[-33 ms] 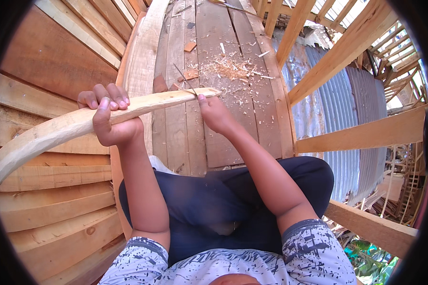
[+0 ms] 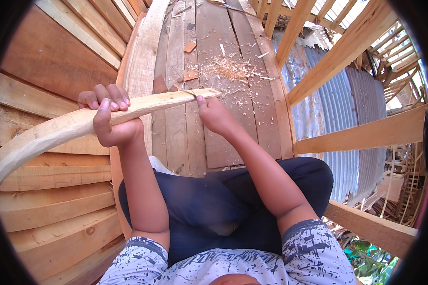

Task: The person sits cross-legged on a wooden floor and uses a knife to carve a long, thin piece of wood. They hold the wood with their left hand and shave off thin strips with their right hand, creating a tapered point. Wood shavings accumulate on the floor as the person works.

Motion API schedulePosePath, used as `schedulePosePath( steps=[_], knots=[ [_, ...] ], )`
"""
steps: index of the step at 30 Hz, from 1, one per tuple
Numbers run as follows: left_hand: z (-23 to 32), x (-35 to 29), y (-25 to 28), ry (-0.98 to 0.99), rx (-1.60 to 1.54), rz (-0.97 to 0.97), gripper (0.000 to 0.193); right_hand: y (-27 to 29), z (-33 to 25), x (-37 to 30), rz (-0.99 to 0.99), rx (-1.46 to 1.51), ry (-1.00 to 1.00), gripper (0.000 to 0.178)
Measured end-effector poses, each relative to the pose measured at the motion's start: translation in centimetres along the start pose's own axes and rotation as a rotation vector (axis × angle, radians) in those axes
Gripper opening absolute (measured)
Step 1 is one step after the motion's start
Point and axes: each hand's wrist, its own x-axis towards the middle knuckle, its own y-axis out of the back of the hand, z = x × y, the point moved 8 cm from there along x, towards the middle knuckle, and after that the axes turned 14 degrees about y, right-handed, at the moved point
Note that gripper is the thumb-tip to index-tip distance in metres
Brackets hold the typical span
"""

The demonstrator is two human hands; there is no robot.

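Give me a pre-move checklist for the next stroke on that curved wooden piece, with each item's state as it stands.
1. Left hand wrapped firmly round the curved wooden piece: ok.
2. Right hand at the piece's far end, near the dark nick: ok.
3. Tool in the right hand: cannot tell, the fingers hide it.
4. Left fingers away from the worked end: ok, they grip mid-length.
5. Far end braced on the plank floor: cannot tell.
6. Shavings on the planks ahead: not ok, loose litter.
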Motion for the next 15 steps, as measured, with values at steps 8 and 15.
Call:
schedulePosePath(
  steps=[8,15],
  knots=[
    [0.0,-0.2,-0.1,0.028,0.051,-0.034,0.020,-0.2,-2.2,-0.8,0.046,-0.115,0.022,0.054],
    [0.2,-0.1,-0.3,0.017,0.031,-0.018,0.020,-0.7,-1.0,-0.3,0.040,-0.101,0.050,0.057]
  ],
)
